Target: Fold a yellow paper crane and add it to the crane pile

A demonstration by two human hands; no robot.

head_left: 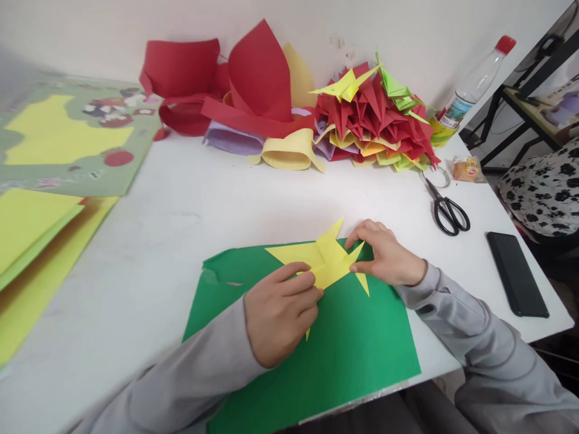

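A yellow folded paper piece (332, 260) with several pointed ends lies over a green sheet (362, 337) at the table's front edge. My left hand (286, 310) grips its lower left part, fingers curled and thumb against the paper; the fingertips are partly hidden. At the other side my right hand (382, 256) pinches the right end between thumb and forefinger, near a small upright point. One thin yellow tip shows below my left hand.
Black-handled scissors (450, 214) and a black phone (518, 274) lie to the right. Along the wall stand red paper shapes (260, 78), a pile of folded paper pieces (371, 114) and a bottle (470, 90). Yellow paper sheets (34, 229) are at the left.
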